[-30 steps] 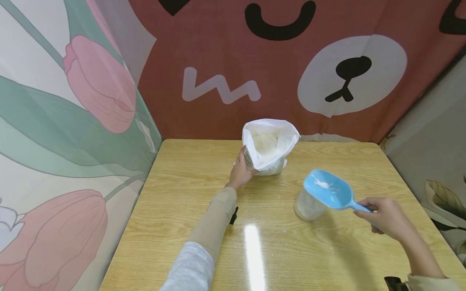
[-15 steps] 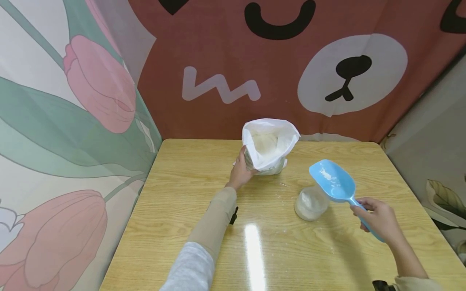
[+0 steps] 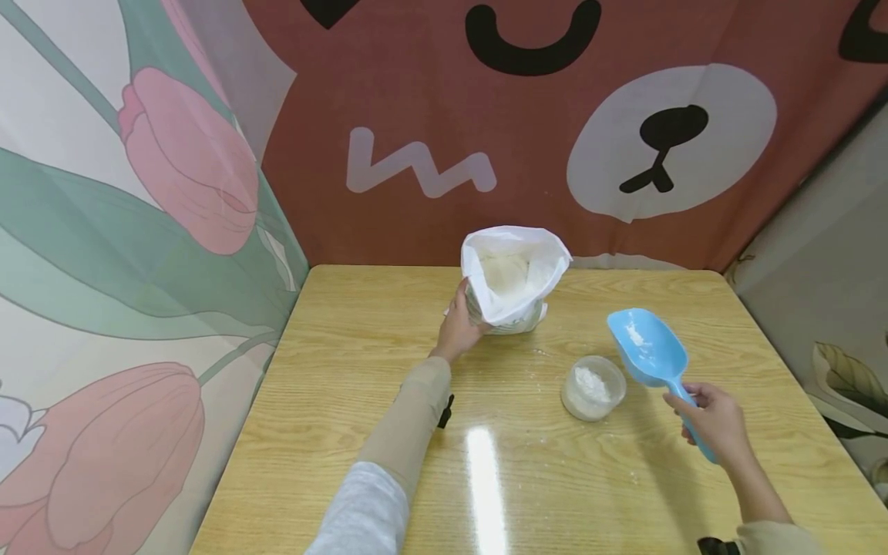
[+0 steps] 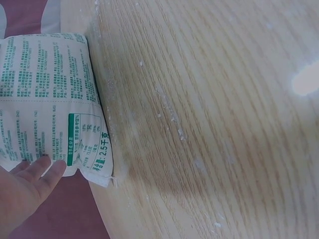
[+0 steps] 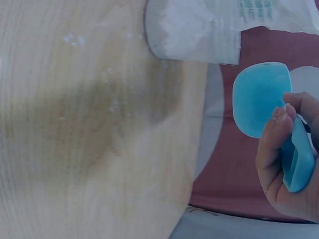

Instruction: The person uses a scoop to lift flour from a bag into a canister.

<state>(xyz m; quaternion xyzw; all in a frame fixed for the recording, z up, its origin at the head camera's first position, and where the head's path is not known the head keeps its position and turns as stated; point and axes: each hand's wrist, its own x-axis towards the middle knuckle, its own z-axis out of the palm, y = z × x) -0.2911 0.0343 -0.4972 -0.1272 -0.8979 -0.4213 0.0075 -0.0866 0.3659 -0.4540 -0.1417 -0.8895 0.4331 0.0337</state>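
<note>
A white paper bag of flour (image 3: 516, 317) stands with its top wide open near the table's back edge. My left hand (image 3: 459, 327) holds its left side; in the left wrist view, fingertips (image 4: 56, 170) lie on its green-printed face. In my right hand (image 3: 718, 424) is the handle of a light-blue scoop (image 3: 652, 351), gripped between thumb and fingers. The scoop hangs above the table, right of a clear round tub (image 3: 588, 415), with a smear of white powder on its bowl. White powder lies inside the tub, which stands front-right of the bag.
Specks of powder (image 4: 174, 122) are scattered on the wooden table (image 3: 347, 370) between bag and tub. A printed brown curtain (image 3: 416, 223) hangs right behind the table, and floral cloth (image 3: 194, 293) covers the left side. Light glares (image 3: 486, 486) off the front.
From above the tub, the scoop has tilted and moved right with my right hand, now beside it. The powder in the tub has come into sight. My left hand and the bag have stayed put.
</note>
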